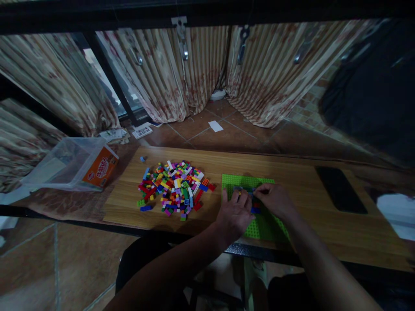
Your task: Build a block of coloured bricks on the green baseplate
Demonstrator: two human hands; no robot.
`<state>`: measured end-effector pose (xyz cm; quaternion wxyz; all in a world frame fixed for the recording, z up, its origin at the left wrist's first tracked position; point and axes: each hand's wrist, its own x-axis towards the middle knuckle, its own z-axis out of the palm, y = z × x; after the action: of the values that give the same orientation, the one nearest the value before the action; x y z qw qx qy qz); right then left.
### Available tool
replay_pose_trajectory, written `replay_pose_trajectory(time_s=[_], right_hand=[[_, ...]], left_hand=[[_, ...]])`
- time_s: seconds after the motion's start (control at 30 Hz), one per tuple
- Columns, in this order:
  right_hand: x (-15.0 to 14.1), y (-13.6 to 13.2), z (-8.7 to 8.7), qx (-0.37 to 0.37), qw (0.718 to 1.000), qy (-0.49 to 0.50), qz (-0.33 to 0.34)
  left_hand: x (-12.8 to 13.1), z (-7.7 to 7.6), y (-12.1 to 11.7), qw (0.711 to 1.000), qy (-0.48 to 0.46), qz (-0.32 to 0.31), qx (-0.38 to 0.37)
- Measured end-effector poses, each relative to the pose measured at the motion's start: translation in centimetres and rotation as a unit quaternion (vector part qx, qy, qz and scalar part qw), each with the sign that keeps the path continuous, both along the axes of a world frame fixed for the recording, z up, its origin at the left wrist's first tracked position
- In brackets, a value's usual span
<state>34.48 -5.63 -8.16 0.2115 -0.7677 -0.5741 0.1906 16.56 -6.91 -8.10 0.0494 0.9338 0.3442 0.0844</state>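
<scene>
A green studded baseplate [266, 229] lies on the wooden table with a few toy bricks on it, among them a blue brick [256, 210] partly hidden by my fingers. My left hand [234, 212] rests over the left part of the plate, its fingers curled down by the bricks and a ring on one finger. What its fingertips grip, if anything, is hidden. From the right, my right hand [275, 199] reaches over the plate with thumb and forefinger pinched at the far side of the bricks. The small piece at those fingertips is too dark to name.
A heap of multicoloured bricks [177, 185] spreads over the table [126, 203] left of the plate, with a small blue piece [142, 159] apart. A clear plastic bin [73, 162] stands off the left end. A black phone-like slab [341, 190] lies right. Curtains [162, 73] hang behind.
</scene>
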Motion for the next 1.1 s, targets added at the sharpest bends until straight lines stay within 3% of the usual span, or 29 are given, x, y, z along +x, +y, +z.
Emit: replay_pose_trajectory(time_s=[0.4,0.7,1.1], right_hand=[[0.5,-0.2,0.1,-0.004,0.999,0.041,0.022],[1.6,-0.3,-0.6,-0.022,0.990,0.126,0.050],[1.6,-0.3,-0.8,-0.010,0.989,0.137,0.044]], left_hand=[[-0.4,-0.5,0.0,1.000,-0.024,0.000,-0.017],[-0.8,-0.4,0.8,0.999,-0.022,-0.005,-0.031],[-0.6,-0.5,0.4,0.999,-0.029,-0.011,-0.016]])
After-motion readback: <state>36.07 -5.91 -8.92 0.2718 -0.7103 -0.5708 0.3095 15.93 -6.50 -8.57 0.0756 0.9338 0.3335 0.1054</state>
